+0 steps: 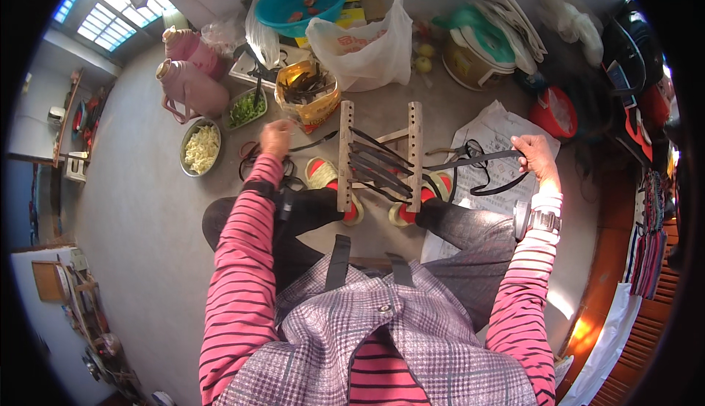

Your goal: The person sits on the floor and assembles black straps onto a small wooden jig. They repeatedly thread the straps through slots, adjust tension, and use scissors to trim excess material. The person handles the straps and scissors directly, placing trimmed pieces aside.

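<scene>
A small wooden frame (380, 155) of two upright drilled slats joined by a crossbar stood on the grey floor, pinned in place by the person's feet, and several flat dark strips (378, 165) ran slantwise across it from slat to slat, overlapping like the start of a weave. To the right of the frame the right hand (534, 155) was closed around a long dark strip (474, 160) that stretched taut back to the right slat, with loose loops of the same material hanging beneath it over a sheet of printed newspaper (493, 141). To the left of the frame the left hand (276, 138) was curled shut on the thin end of another dark strip (314, 142) leading toward the left slat. Just behind the frame sat a yellow bag (308, 91) stuffed with more dark strips, and beyond that a white plastic carrier bag (365, 47). Further left of the frame lay a round metal bowl of pale shredded food (200, 148) and a pink vacuum flask (192, 88)
</scene>
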Available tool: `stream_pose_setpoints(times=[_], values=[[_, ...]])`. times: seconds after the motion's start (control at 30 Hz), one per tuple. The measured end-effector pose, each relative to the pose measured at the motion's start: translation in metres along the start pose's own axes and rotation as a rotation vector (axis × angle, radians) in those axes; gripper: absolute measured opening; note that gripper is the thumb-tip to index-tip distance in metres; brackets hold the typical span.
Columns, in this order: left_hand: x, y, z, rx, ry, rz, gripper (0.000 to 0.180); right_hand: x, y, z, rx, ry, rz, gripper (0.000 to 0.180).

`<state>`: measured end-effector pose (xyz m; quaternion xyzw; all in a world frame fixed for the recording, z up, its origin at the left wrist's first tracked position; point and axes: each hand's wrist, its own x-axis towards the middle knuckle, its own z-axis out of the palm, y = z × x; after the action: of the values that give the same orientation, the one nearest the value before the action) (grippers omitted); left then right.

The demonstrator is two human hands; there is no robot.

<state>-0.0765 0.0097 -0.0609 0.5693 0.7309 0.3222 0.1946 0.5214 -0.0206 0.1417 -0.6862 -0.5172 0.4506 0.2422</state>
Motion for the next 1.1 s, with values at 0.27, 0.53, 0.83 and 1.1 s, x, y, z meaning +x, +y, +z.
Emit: stream_pose_setpoints(times=[0.27, 0.53, 0.83, 1.1], values=[[-0.033, 0.081, 0.074, -0.687, -0.303, -0.284, 0.02, 0.001, 0.0, 0.001, 0.006, 0.002, 0.014, 0.037], [-0.015, 0.015, 0.047, -0.269, -0.198, -0.369, 0.015, 0.0, 0.002, -0.003, -0.016, 0.003, 0.003, 0.036], [0.028, -0.113, -0.113, 0.506, 0.237, -0.533, 0.024, -0.004, 0.004, -0.006, 0.018, 0.016, 0.023, 0.036], [0.013, -0.026, -0.055, 0.631, -0.004, -0.139, 0.019, -0.001, -0.001, -0.002, 0.033, 0.011, 0.008, 0.037]])
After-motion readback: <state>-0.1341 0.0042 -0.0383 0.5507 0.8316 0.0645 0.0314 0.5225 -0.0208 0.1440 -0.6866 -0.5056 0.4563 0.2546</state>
